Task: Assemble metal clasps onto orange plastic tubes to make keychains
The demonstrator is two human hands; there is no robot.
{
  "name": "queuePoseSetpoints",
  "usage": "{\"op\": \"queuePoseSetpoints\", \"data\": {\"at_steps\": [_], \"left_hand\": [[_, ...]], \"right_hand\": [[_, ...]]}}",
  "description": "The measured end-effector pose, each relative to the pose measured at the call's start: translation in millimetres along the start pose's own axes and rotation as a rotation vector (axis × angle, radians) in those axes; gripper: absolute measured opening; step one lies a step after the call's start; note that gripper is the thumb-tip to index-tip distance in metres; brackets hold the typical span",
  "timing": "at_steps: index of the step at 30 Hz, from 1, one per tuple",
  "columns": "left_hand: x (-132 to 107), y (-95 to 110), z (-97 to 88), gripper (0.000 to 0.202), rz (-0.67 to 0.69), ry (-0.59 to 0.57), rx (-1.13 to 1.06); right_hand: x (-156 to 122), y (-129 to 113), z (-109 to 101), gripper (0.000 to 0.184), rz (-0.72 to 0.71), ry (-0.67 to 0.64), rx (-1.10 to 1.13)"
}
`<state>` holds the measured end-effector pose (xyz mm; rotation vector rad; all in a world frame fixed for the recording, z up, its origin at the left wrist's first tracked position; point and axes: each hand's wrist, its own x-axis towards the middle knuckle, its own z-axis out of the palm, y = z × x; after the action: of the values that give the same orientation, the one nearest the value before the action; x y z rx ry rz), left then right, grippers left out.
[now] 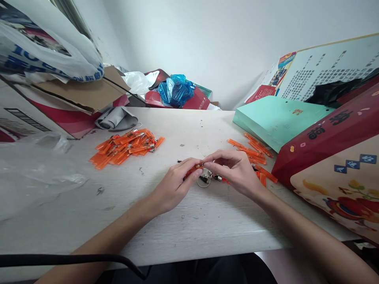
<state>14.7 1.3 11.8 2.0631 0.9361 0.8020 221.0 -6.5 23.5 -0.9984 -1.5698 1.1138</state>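
My left hand (177,179) is closed around an orange see-through lighter (191,170), whose metal end points toward my right hand. At that end, the thumb and forefinger of my right hand (232,167) are pinched together; what lies between them is too small to make out. On the table below and between the hands are small metal and black parts (218,178) and a thin pale ring (204,185), partly covered by the fingers. A heap of orange lighters (127,148) lies to the left. More orange lighters (251,152) lie loosely to the right, some behind my right hand.
A red printed bag (334,165) and a mint-green box (281,118) border the right side. At left stand a carton (38,106) and clear plastic (35,173). A blue plastic bag (177,90) sits at the back. A black cable (74,259) crosses the lower left.
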Motion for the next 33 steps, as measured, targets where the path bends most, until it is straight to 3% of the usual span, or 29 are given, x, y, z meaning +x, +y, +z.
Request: {"op": "queuePoseSetpoints", "data": {"at_steps": [8,12,25,33], "left_hand": [[0.1,-4.8,1.7,0.021,0.058,0.031,0.168],[0.1,-8.4,2.3,0.023,0.091,0.041,0.247],[-2.0,-16.4,3.7,0.023,0.181,0.054,0.33],[-1.5,0.4,-0.3,0.021,0.032,-0.033,0.053]], "right_hand": [[-0.8,-1.1,-1.0,0.01,-0.18,0.02,-0.205],[0.0,-1.6,0.1,0.01,-0.201,0.038,-0.239],[4.2,4.2,-5.1,0.033,0.098,-0.043,0.046],[6.7,-1.5,-13.9,0.034,0.282,-0.172,0.153]]}}
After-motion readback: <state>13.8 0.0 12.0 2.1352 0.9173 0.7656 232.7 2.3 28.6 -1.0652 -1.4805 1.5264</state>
